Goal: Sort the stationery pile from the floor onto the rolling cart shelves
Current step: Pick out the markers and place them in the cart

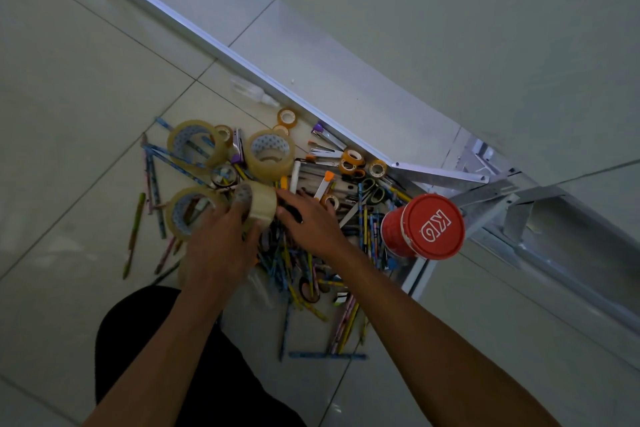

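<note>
Left hand [221, 243] is gripping a wide roll of clear packing tape [258, 201], fingers wrapped over its rim, roll tipped on edge just above the pile. Right hand [308, 218] is open, palm down, fingers spread flat on the heap of pens and pencils [294, 263]; not closed on anything I can see.

Landmark: red cylindrical plastic tub with white "KG" lid [424, 227], lying on its side on the beige tiled floor [86, 114].
- Held roll: well left of the tub, at pile centre.
- Three more clear packing tape rolls further left: one [188, 213] touching the left hand, two [197, 144] [270, 154] above it.
- Small orange-core tape rolls [351, 159], staplers and scissors [372, 189]: upper left of the tub.
- Loose pencils spill below and left of the tub.
- White metal cart frame [443, 173]: just behind the tub, its lower rail running diagonally to upper left. The shelf area visible holds none of the stationery.
</note>
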